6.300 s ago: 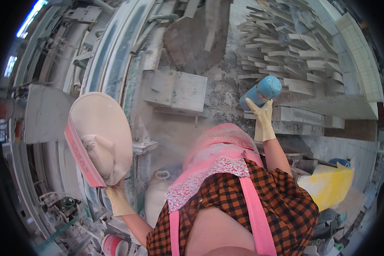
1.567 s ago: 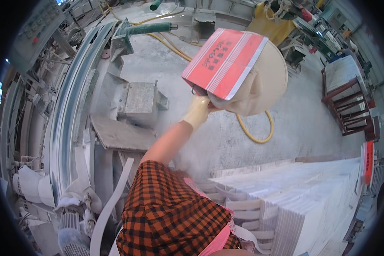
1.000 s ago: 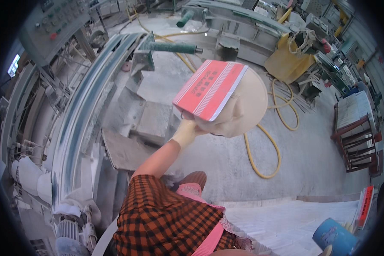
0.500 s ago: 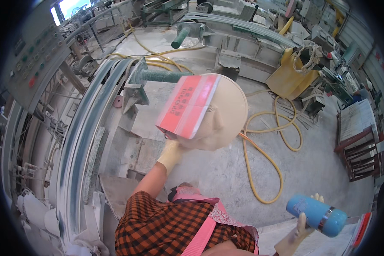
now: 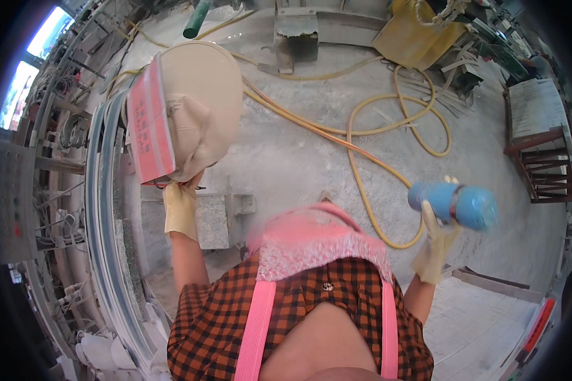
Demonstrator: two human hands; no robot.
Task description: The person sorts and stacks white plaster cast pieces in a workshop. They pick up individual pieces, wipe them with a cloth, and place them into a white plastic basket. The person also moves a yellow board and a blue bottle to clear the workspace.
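Note:
My left hand (image 5: 182, 206), in a cream glove, is closed on the lower edge of a beige hat (image 5: 200, 105), raised at the left. The hat has a broad round brim, a creased crown and a red-pink printed panel (image 5: 147, 124) along its left side. At the right, my gloved right hand (image 5: 440, 232) is wrapped round a blue bottle (image 5: 454, 203), a cylinder with a dark shiny band, held almost level. Its thumb shows on the near side and fingertips show behind.
Yellow hoses (image 5: 356, 171) loop over the dusty grey floor. Long curved machine rails (image 5: 102, 209) run along my left, beside a control panel (image 5: 16, 197). A yellow sack (image 5: 413, 35) stands at the far right, a slatted wooden rack (image 5: 540, 146) nearer. White boards (image 5: 476, 317) lie at lower right.
The view has shifted. The hat has moved left, away from the middle, still in my left hand. The bottle sits higher in the picture, still in my right hand.

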